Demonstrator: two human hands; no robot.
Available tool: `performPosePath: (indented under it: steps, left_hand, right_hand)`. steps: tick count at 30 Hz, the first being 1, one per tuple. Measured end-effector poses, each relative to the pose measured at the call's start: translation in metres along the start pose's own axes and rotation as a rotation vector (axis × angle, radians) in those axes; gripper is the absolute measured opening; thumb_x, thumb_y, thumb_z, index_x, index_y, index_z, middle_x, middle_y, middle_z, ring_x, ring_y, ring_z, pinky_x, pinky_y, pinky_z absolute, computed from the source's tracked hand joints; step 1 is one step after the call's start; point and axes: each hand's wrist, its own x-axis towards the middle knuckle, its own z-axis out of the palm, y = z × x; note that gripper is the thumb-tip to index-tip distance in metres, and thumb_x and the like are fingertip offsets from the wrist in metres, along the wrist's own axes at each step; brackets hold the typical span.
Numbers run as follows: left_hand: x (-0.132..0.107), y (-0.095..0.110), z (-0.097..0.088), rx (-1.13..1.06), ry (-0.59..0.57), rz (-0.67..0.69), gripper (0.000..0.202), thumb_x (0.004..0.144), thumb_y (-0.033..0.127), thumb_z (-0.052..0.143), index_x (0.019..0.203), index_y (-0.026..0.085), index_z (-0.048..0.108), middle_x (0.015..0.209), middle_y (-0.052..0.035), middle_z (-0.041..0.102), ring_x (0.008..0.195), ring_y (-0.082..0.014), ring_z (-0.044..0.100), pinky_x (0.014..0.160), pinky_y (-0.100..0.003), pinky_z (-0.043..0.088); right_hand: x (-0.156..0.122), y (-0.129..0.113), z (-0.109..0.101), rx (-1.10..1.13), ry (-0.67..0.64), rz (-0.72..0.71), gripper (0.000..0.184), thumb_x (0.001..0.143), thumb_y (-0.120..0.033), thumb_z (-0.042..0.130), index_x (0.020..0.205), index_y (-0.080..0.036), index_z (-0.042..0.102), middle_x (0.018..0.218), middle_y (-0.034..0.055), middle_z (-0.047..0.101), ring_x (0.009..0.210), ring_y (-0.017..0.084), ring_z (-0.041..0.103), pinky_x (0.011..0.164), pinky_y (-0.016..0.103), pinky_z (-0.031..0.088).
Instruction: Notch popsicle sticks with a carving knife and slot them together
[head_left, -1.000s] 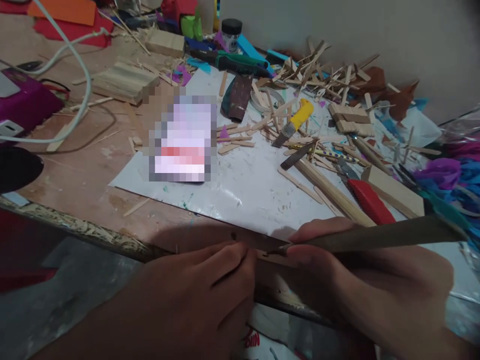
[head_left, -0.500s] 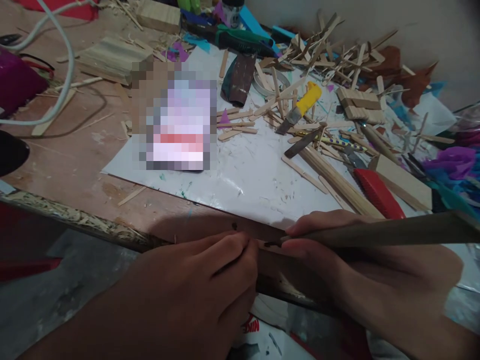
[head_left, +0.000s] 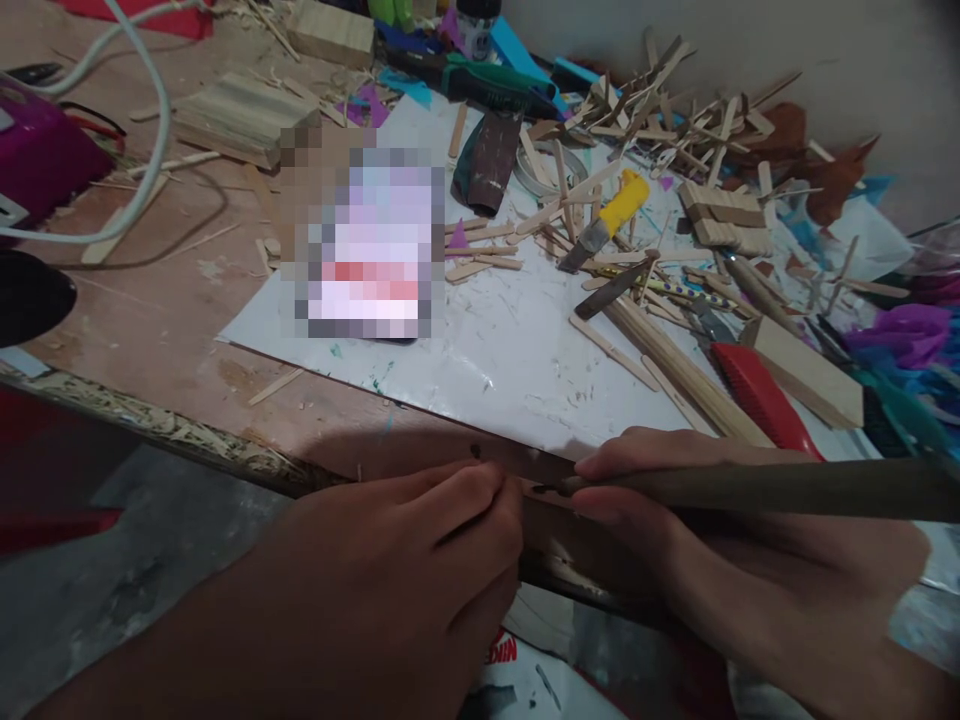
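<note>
Fingers of left hand [head_left: 405, 560] pinched together, any held item hidden; fingers of right hand [head_left: 750, 560] closed round long grey-brown tool [head_left: 787, 488] at 4 o'clock, tip near left fingertips [head_left: 504, 485]. Table [head_left: 165, 320]: front edge runs 9 to 5 o'clock under hands. White sheet [head_left: 510, 350]: bare room at centre. Dark-topped jar [head_left: 476, 38] at 12 o'clock, contents unclear.

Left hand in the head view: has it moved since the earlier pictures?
No, not noticeably: the left hand keeps its fingertips just below and right of the dark spot on the table, though the whole view has shifted.
</note>
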Motion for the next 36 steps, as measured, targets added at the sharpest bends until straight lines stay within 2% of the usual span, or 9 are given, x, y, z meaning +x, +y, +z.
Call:
performPosePath:
  steps: [3,5,7,12,18,20,25,30,36]
  left_hand:
    - [0.001,-0.001,0.000,-0.005,0.010,0.008,0.045,0.112,0.011,0.039,0.117,0.015,0.083,0.126,-0.0074,0.081,0.118,-0.0281,0.070,0.106,-0.040,0.058]
    - [0.001,-0.001,0.000,-0.004,0.012,0.007,0.046,0.112,0.011,0.037,0.119,0.014,0.082,0.127,-0.0083,0.081,0.118,-0.0285,0.071,0.104,-0.040,0.060]
    - [0.000,0.000,0.000,0.005,0.006,0.009,0.043,0.112,0.014,0.039,0.119,0.012,0.082,0.127,-0.0104,0.081,0.119,-0.0295,0.070,0.103,-0.041,0.061]
    - [-0.001,0.001,0.002,0.057,0.019,0.022,0.028,0.108,0.016,0.057,0.119,0.010,0.082,0.131,-0.0126,0.080,0.118,-0.0320,0.071,0.102,-0.042,0.061]
    - [0.001,0.000,0.002,0.038,0.030,0.021,0.032,0.109,0.016,0.051,0.117,0.011,0.082,0.130,-0.0126,0.080,0.116,-0.0305,0.073,0.100,-0.041,0.062]
    - [0.002,0.000,0.001,0.028,0.021,0.010,0.035,0.109,0.015,0.049,0.118,0.011,0.082,0.131,-0.0121,0.080,0.116,-0.0302,0.074,0.101,-0.042,0.062]
    - [0.001,0.001,0.000,-0.005,0.006,-0.004,0.044,0.110,0.011,0.040,0.115,0.013,0.083,0.130,-0.0119,0.081,0.112,-0.0300,0.075,0.098,-0.043,0.064]
    - [0.000,0.002,-0.002,-0.018,-0.017,-0.006,0.047,0.110,0.009,0.037,0.118,0.012,0.083,0.129,-0.0115,0.081,0.114,-0.0301,0.074,0.102,-0.043,0.063]
    - [0.001,0.003,-0.002,-0.023,0.026,-0.026,0.051,0.112,0.008,0.034,0.115,0.012,0.084,0.125,-0.0103,0.082,0.108,-0.0282,0.075,0.096,-0.041,0.064]
  right_hand:
    - [0.006,-0.006,-0.004,-0.111,-0.055,-0.049,0.019,0.102,-0.048,0.074,0.088,-0.035,0.077,0.076,-0.0017,0.082,0.060,0.021,0.077,0.050,0.032,0.061]
    - [0.011,-0.011,-0.007,-0.213,-0.143,-0.106,0.031,0.103,-0.049,0.069,0.078,-0.032,0.075,0.063,-0.0032,0.077,0.046,0.017,0.070,0.036,0.028,0.046]
    - [0.014,-0.014,-0.007,-0.253,-0.204,-0.126,0.036,0.105,-0.047,0.066,0.073,-0.030,0.073,0.057,-0.0043,0.073,0.039,0.015,0.063,0.031,0.028,0.037]
    - [0.008,-0.005,-0.001,0.013,-0.118,-0.106,0.013,0.102,-0.026,0.071,0.090,-0.029,0.074,0.071,-0.0017,0.078,0.056,0.017,0.072,0.049,0.028,0.056]
    - [-0.004,0.006,-0.002,0.068,0.016,-0.087,0.013,0.100,-0.021,0.070,0.099,-0.034,0.073,0.081,-0.0025,0.079,0.060,0.018,0.070,0.053,0.030,0.056]
    - [-0.004,0.003,-0.004,0.096,-0.005,-0.092,0.013,0.099,-0.021,0.071,0.098,-0.034,0.072,0.080,-0.0033,0.079,0.060,0.017,0.070,0.051,0.029,0.055]
    - [0.004,-0.005,-0.008,0.052,-0.172,-0.023,0.011,0.099,-0.025,0.072,0.092,-0.034,0.072,0.070,-0.0055,0.073,0.053,0.014,0.067,0.043,0.023,0.049]
    - [0.007,-0.006,-0.011,0.023,-0.184,-0.002,0.011,0.099,-0.032,0.073,0.088,-0.031,0.076,0.067,-0.0027,0.073,0.055,0.016,0.070,0.051,0.023,0.057]
    - [0.010,-0.012,-0.004,-0.095,-0.117,0.050,0.031,0.096,-0.059,0.073,0.090,-0.031,0.082,0.064,0.0031,0.073,0.063,0.025,0.076,0.046,0.028,0.055]
